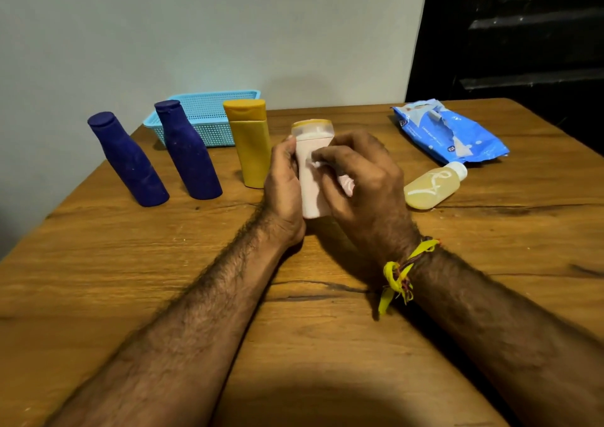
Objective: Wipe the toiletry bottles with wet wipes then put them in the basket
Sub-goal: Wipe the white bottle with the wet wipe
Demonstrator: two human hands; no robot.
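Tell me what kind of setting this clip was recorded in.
Probably a room in a home: a worn wooden table against a plain painted wall, set out with toiletry bottles, a blue plastic basket and a wet wipes pack.

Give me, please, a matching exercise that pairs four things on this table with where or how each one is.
Things:
1. pink bottle
2. pale yellow bottle
3. basket
4. wipes pack

States:
A. lying on its side
B. far right of the table, torn open
C. held upright between both hands
D. behind the blue bottles, by the wall

Pairs: 1-C, 2-A, 3-D, 4-B
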